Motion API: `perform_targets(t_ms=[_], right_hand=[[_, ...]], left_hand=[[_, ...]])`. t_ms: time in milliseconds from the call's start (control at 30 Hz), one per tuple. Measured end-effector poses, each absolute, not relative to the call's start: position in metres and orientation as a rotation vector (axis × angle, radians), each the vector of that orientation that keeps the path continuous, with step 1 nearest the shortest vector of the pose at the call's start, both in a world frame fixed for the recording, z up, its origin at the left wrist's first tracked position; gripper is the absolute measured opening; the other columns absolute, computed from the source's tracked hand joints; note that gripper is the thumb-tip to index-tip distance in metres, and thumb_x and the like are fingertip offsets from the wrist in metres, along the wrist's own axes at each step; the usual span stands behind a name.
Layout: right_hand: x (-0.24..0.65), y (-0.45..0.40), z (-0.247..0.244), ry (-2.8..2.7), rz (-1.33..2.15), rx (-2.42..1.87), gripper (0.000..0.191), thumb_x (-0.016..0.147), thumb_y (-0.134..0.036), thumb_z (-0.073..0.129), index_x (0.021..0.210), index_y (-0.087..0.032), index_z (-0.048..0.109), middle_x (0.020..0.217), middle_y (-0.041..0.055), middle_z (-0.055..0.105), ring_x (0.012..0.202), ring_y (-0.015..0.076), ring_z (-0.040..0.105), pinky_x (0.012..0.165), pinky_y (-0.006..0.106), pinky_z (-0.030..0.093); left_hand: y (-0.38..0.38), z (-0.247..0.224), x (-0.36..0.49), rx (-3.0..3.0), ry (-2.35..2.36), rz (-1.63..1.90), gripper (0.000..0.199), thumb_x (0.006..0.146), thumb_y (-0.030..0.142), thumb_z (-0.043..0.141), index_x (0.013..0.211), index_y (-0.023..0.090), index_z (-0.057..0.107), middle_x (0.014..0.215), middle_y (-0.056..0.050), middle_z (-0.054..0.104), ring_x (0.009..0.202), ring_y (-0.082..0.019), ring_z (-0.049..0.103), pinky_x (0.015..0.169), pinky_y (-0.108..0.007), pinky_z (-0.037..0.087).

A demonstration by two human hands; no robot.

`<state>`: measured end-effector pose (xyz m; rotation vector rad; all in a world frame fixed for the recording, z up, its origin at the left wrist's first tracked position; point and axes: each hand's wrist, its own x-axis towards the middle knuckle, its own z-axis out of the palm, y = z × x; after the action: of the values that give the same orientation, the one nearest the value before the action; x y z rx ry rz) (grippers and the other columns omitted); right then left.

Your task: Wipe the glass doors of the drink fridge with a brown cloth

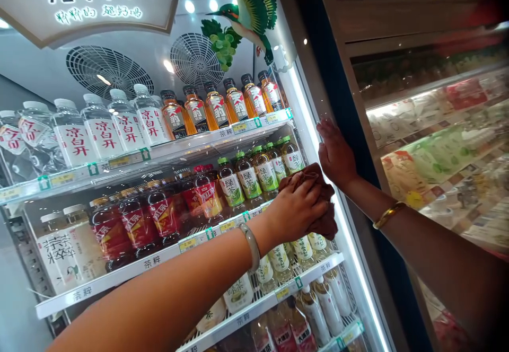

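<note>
My left hand [299,208], with a pale bangle [251,247] at the wrist, presses a bunched brown cloth [326,215] to the glass in front of a drinks fridge. Its fingers curl over the cloth. Further right, my right hand [336,153] rests against the door's edge frame [318,84], fingers stretched out and holding nothing. A gold bracelet [389,215] circles that wrist. Behind the cloth stand green tea bottles [265,174], partly hidden by my left hand.
Water bottles [73,134] and amber drinks [217,105] line the top shelf. Red-labelled bottles [165,211] stand below. A bird sticker [248,10] is on the upper glass. To the right is another cooler [433,145] with packaged goods, blurred.
</note>
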<state>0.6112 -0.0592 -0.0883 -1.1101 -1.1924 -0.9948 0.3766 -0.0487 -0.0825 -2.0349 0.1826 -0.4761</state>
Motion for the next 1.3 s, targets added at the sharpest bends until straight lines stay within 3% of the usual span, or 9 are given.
perform_targets(t_ms=[100, 233, 400, 533, 700, 900, 1067, 1200, 1300], right_hand=[[0.612, -0.058, -0.089, -1.192, -0.998, -1.111, 0.057, 0.106, -0.025, 0.03, 0.16, -0.016, 0.045, 0.17, 0.013, 0.042, 0.164, 0.0218, 0.03, 0.138, 0.048, 0.026], [0.615, -0.057, -0.09, -1.199, -0.997, -1.113, 0.057, 0.106, -0.026, 0.031, 0.158, -0.011, 0.047, 0.169, 0.0159, 0.042, 0.163, 0.0228, 0.032, 0.138, 0.047, 0.027], [0.619, -0.055, -0.089, -1.198, -0.992, -1.118, 0.059, 0.102, -0.024, 0.033, 0.159, -0.018, 0.045, 0.169, 0.0105, 0.044, 0.163, 0.0215, 0.033, 0.137, 0.051, 0.028], [0.614, -0.053, -0.09, -1.184, -0.952, -1.134, 0.058, 0.103, -0.026, 0.037, 0.159, -0.017, 0.046, 0.171, 0.0144, 0.041, 0.164, 0.023, 0.03, 0.138, 0.049, 0.024], [0.589, -0.048, -0.096, -1.121, -0.906, -1.134, 0.056, 0.109, -0.033, 0.028, 0.162, -0.021, 0.042, 0.173, 0.0142, 0.036, 0.166, 0.0264, 0.025, 0.136, 0.06, 0.022], [0.569, -0.046, -0.104, -1.138, -0.963, -1.11, 0.059, 0.108, -0.036, 0.035, 0.166, -0.02, 0.038, 0.174, 0.0164, 0.032, 0.166, 0.0292, 0.023, 0.137, 0.058, 0.018], [0.57, -0.046, -0.107, -1.229, -1.018, -1.072, 0.054, 0.109, -0.037, 0.031, 0.159, -0.031, 0.049, 0.17, 0.0064, 0.043, 0.163, 0.0248, 0.034, 0.137, 0.057, 0.019], [0.57, -0.05, -0.107, -1.268, -1.033, -1.046, 0.053, 0.108, -0.035, 0.031, 0.157, -0.031, 0.052, 0.17, 0.0047, 0.043, 0.162, 0.0244, 0.034, 0.136, 0.06, 0.021], [0.569, -0.052, -0.107, -1.277, -1.022, -1.032, 0.053, 0.108, -0.031, 0.032, 0.157, -0.029, 0.053, 0.17, 0.0061, 0.044, 0.162, 0.0246, 0.035, 0.136, 0.059, 0.021]], left_hand=[[-0.048, -0.06, 0.372, -2.043, 0.095, -0.586, 0.043, 0.098, 0.043, 0.06, 0.136, 0.024, 0.068, 0.159, -0.014, 0.059, 0.156, -0.035, 0.045, 0.131, -0.056, 0.034], [-0.043, -0.039, 0.372, -1.992, -0.11, -0.837, 0.052, 0.095, 0.042, 0.064, 0.143, 0.021, 0.064, 0.164, -0.02, 0.051, 0.16, -0.042, 0.037, 0.131, -0.064, 0.03], [-0.039, -0.046, 0.371, -2.018, 0.097, -0.635, 0.046, 0.099, 0.042, 0.058, 0.139, 0.021, 0.067, 0.154, -0.015, 0.062, 0.156, -0.04, 0.044, 0.131, -0.062, 0.029], [-0.041, -0.032, 0.376, -2.031, 0.018, -0.712, 0.047, 0.094, 0.041, 0.063, 0.137, 0.023, 0.068, 0.156, -0.013, 0.061, 0.157, -0.038, 0.042, 0.132, -0.061, 0.029], [-0.048, -0.043, 0.367, -2.056, 0.036, -0.658, 0.045, 0.093, 0.041, 0.064, 0.134, 0.023, 0.069, 0.154, -0.013, 0.062, 0.155, -0.039, 0.045, 0.131, -0.064, 0.028], [-0.044, -0.029, 0.347, -2.051, -0.018, -0.705, 0.045, 0.094, 0.04, 0.063, 0.136, 0.024, 0.068, 0.156, -0.011, 0.062, 0.156, -0.036, 0.043, 0.132, -0.06, 0.029], [-0.042, -0.041, 0.353, -2.029, -0.076, -0.805, 0.051, 0.092, 0.043, 0.065, 0.138, 0.02, 0.066, 0.157, -0.016, 0.06, 0.155, -0.044, 0.042, 0.129, -0.071, 0.026], [-0.043, -0.04, 0.345, -2.056, 0.114, -0.596, 0.04, 0.099, 0.04, 0.057, 0.133, 0.022, 0.068, 0.151, -0.012, 0.065, 0.15, -0.036, 0.05, 0.131, -0.062, 0.03], [-0.044, -0.021, 0.339, -2.06, -0.011, -0.709, 0.04, 0.098, 0.039, 0.06, 0.134, 0.024, 0.068, 0.153, -0.01, 0.064, 0.151, -0.035, 0.05, 0.13, -0.062, 0.031]])
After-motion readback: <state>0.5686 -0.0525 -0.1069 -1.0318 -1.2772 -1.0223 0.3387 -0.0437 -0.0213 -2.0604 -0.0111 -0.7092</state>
